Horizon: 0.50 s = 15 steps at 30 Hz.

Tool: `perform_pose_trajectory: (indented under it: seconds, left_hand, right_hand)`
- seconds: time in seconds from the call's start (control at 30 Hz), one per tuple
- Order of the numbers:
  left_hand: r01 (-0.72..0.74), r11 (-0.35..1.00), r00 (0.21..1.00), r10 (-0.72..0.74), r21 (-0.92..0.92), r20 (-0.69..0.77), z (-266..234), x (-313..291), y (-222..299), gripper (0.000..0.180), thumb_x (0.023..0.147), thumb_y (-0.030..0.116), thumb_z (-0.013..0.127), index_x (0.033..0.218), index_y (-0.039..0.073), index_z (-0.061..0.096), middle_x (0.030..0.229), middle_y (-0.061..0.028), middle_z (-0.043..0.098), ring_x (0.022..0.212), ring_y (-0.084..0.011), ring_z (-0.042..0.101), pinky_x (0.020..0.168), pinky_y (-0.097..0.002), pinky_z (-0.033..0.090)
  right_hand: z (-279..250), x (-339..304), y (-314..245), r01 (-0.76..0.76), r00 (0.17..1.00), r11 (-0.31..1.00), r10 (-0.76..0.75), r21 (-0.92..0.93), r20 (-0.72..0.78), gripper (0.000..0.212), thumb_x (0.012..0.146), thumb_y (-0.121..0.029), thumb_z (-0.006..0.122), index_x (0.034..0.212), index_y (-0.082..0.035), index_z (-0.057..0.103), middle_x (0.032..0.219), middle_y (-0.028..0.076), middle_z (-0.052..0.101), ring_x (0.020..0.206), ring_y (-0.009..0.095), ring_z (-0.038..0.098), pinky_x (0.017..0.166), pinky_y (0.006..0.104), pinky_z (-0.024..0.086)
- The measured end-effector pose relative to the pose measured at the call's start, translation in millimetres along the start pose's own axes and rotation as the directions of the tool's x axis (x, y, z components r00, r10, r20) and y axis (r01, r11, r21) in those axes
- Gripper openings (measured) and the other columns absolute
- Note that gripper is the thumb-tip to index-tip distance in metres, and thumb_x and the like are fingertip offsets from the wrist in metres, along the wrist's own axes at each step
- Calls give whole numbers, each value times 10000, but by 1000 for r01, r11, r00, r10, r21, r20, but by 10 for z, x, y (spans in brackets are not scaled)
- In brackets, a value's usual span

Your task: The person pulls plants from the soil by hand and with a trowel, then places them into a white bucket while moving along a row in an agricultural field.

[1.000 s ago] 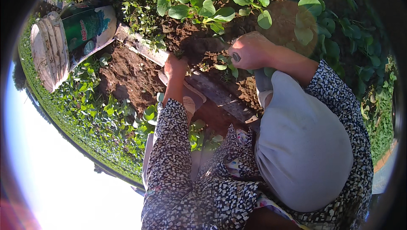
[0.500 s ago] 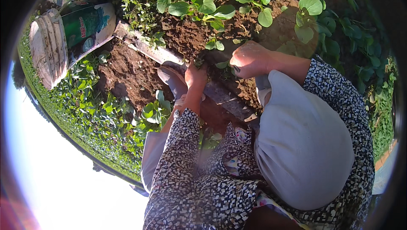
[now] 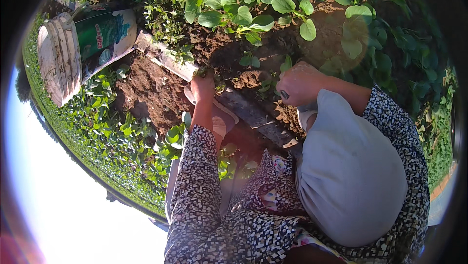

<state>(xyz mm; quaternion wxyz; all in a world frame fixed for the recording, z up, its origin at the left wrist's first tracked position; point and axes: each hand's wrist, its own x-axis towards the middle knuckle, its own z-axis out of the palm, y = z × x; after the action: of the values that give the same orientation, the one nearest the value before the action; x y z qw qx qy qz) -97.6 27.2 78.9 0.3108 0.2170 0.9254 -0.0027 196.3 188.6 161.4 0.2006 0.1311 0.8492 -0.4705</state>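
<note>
My left hand [image 3: 202, 88] is closed around small green weeds [image 3: 200, 72], whose leaves stick out past the fingers. It hovers beside a long flat strip [image 3: 253, 113] that lies across the soil. To the right, my right hand [image 3: 300, 84] makes a fist just over the dirt, close to a few seedling leaves. Something small and dark [image 3: 284, 94] shows at its fingers; its kind is not clear. Between the hands, a small leafy seedling [image 3: 249, 60] grows from brown soil [image 3: 248, 79].
Broad-leaved green plants [image 3: 243, 15] fill the far side. A dirty white bucket [image 3: 61, 59] with a green label lies tipped at the far left. Low leafy plants [image 3: 105, 110] cover the left ground. Pale grey cloth [image 3: 348, 166] bulges at the near right.
My left hand has moved left, away from the bare soil, with weeds in it. My right hand has shifted right and a little nearer, still closed.
</note>
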Motion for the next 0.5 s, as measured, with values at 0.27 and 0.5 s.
perform_pose_trajectory:
  seconds: [0.27,0.5]
  left_hand:
    - [50,945,968,35,-324,250,196,258,-153,428,786,297,713,1077,-15,684,927,-169,706,911,-302,678,783,-391,531]
    - [278,106,900,318,-955,298,-271,89,-221,257,949,235,561,1136,69,625,982,-38,653,672,-118,597,544,-247,479]
  right_hand:
    - [-33,-166,4,-39,999,999,39,3,-17,157,702,-253,621,744,-122,696,737,121,659,744,328,652,646,456,500]
    - [-236,-267,35,-73,930,977,139,201,-341,207,731,-266,664,685,-70,617,707,96,606,667,302,606,607,451,484]
